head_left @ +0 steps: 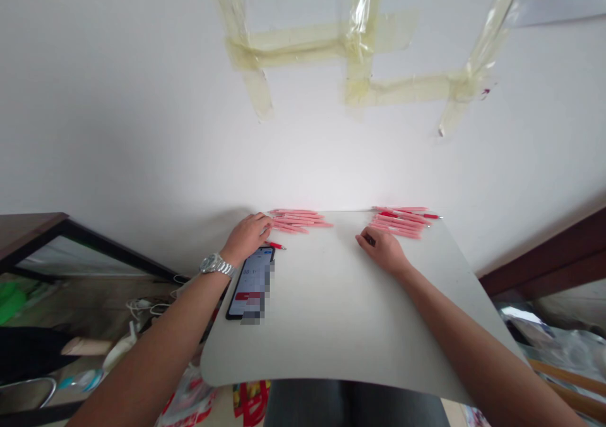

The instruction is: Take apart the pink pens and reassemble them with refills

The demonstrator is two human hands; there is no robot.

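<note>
My left hand (250, 234), with a metal watch (216, 264) on its wrist, is at the left ends of a loose pile of slim pink pens (298, 218). Its fingers are bent together on the end of one pen; the fingertips are partly hidden. Just below lies a red pen (277, 246), its left part out of sight by the hand. My right hand (384, 250) rests on the tabletop, curled, and nothing shows in it. Close above it is a second pile of pink pens (398, 225) with some red pens (432, 216) among them.
A phone (250, 282) with its screen lit lies along the left edge of the white table (331, 326). The taped white wall (312, 149) stands behind. A dark-framed table (33, 231) is at left; cables (146, 306) and bags (189, 395) lie below.
</note>
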